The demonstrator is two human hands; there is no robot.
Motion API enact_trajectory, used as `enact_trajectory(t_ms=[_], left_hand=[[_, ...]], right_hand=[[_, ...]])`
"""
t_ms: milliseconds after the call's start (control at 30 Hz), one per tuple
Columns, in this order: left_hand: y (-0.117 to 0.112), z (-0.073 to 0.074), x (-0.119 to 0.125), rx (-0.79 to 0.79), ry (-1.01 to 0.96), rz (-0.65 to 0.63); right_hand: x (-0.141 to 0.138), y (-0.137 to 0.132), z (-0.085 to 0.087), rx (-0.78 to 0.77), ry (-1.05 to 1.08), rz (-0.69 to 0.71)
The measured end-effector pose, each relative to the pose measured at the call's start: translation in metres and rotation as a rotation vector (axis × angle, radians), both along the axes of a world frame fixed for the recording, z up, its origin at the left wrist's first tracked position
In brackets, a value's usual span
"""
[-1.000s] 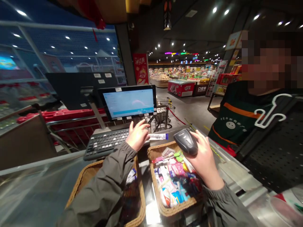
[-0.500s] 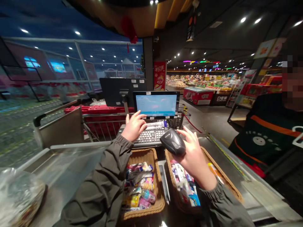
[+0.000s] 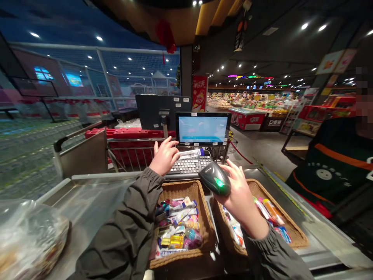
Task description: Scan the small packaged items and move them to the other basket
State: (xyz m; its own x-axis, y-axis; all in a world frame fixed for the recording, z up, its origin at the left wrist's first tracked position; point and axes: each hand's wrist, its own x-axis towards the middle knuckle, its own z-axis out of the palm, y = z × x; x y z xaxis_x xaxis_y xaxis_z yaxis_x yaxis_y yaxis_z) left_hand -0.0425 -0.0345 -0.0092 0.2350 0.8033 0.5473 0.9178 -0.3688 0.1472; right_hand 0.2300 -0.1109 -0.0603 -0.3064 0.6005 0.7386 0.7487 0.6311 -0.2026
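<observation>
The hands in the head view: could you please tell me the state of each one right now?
Left hand: holding a slim white packet.
Right hand: holding a black scanner, its green light lit.

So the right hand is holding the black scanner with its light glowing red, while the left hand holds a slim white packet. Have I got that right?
Not quite: the light on the black scanner glows green, not red, as the head view shows. The right hand does hold it, and the left hand holds the slim white packet.
</observation>
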Motion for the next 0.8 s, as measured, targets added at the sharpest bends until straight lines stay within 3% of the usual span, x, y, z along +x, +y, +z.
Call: enact_trajectory(t_ms=[133,267,400,667,733,800], left_hand=[[-0.003,-0.008,-0.014,-0.029,0.003,-0.002],[-0.002,-0.029,-0.031,-0.103,0.018,0.014],[-0.004,-0.066,-0.047,-0.238,0.039,0.026],[-0.014,-0.157,-0.061,-0.538,0.063,0.131],[-0.014,-0.169,-0.065,-0.563,0.07,0.157],[-0.013,-0.171,-0.07,-0.557,0.079,0.174]], right_hand=[[-0.008,-0.003,-0.005,-0.029,-0.029,-0.023],[-0.019,-0.006,-0.012,-0.068,0.003,-0.062],[-0.034,-0.005,-0.02,-0.122,0.013,-0.052],[-0.067,-0.008,-0.03,-0.189,-0.013,-0.024],[-0.069,-0.01,-0.03,-0.188,-0.023,-0.026],[-0.064,-0.009,-0.03,-0.178,-0.019,-0.041]])
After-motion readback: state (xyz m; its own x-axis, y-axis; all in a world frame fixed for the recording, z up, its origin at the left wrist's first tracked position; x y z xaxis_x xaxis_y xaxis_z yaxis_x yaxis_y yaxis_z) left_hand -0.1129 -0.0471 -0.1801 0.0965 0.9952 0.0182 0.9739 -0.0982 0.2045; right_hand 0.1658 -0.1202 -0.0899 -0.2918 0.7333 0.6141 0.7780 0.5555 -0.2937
